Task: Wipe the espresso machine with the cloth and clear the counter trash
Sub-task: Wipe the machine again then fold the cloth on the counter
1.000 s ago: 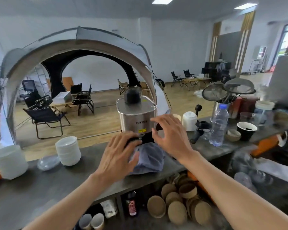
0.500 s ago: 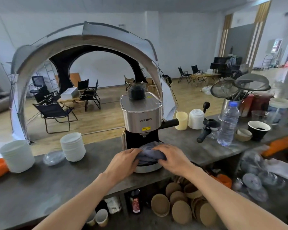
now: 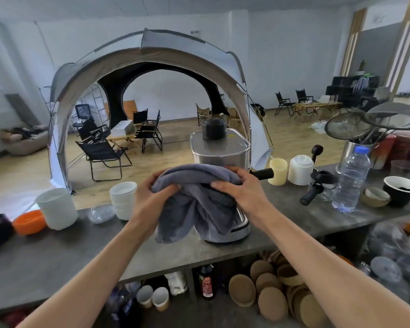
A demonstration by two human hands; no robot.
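A steel espresso machine [image 3: 219,150] with a black cap on top stands on the grey counter [image 3: 57,254], its black portafilter handle sticking out to the right. A grey-blue cloth [image 3: 197,197] hangs bunched in front of the machine and hides most of its front. My left hand [image 3: 152,197] grips the cloth's left side and my right hand [image 3: 243,188] grips its right side, both just in front of the machine.
Left of the machine are stacks of white cups [image 3: 123,200], a clear plastic lid [image 3: 101,213] and an orange bowl [image 3: 29,221]. To the right stand a water bottle [image 3: 350,178], a loose portafilter [image 3: 317,185], cream cups, a black-and-white cup [image 3: 401,189] and strainers in a tin.
Both hands have lifted the cloth from the machine's drip tray up to the level of its body. The cloth now hangs spread between them.
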